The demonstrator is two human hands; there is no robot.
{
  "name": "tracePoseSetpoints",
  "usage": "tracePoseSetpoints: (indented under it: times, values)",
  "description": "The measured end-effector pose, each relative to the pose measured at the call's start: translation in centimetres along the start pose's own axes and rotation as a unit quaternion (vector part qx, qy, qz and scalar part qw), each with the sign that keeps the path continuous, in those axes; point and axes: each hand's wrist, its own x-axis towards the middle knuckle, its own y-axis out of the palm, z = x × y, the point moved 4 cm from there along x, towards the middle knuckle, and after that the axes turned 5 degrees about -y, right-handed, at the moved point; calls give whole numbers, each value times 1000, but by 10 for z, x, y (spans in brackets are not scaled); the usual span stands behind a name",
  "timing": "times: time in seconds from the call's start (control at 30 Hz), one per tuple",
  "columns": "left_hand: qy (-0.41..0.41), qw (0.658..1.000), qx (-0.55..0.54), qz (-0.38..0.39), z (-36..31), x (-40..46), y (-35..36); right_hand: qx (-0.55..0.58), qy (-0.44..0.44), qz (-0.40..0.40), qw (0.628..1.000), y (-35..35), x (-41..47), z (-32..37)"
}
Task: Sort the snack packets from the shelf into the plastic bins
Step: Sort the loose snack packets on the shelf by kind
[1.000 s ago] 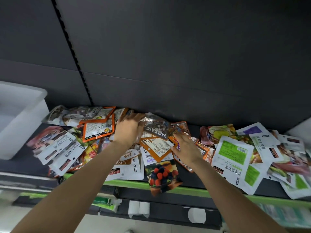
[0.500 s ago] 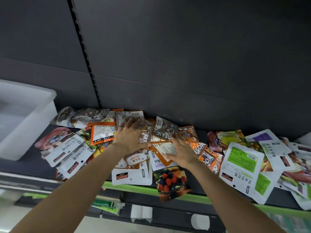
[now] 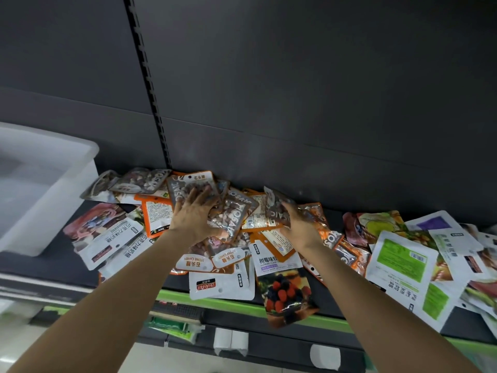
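Gathering stone candy packets (image 3: pixel 231 219) at frame centre.
My left hand (image 3: pixel 195 215) presses flat, fingers spread; right hand (image 3: pixel 300 227) pinches one (lift matching ones together).

Two bare forearms reach in from the bottom edge. No sleeve shows on either arm up to the frame's edge. The left hand (image 3: pixel 195 215) and the right hand (image 3: pixel 300 224) wear no gloves, and no ring, watch or band is visible on wrists or fingers.
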Motion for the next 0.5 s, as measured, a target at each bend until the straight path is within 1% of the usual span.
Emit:
tracePoseSetpoints:
  times: [0.07, 0.13, 0.27, 0.3, 0.33, 0.4, 0.43, 0.47, 0.5]
  values:
    - [-1, 1000, -4, 5, 0, 0, 0, -38, 5, 18, 999, -3, 7, 5]
    - [0, 1000, -12, 2, 1, 0, -1, -86, 0, 18, 996, -16, 13, 10]
    - [14, 999, -39, -24, 0, 0, -2, -113, -3, -49, 992, -47, 11, 33]
    - [18, 998, -56, -22, -1, -2, -5, -98, -22, -38, 994, -45, 8, 45]
    - [19, 996, -85, -17, -1, -4, -9, -62, -55, -10, 997, -39, 5, 58]
    - [14, 981, -192, -7, 3, -8, -18, 43, -120, 63, 990, -19, -4, 77]
    - [4, 966, -259, -12, 7, -11, -24, 82, -142, 74, 984, -10, -8, 79]
    - [-7, 949, -313, -29, 10, -13, -28, 100, -151, 62, 981, -5, -9, 76]
    - [-12, 944, -326, -57, 11, -15, -31, 106, -144, 32, 983, -4, -10, 70]
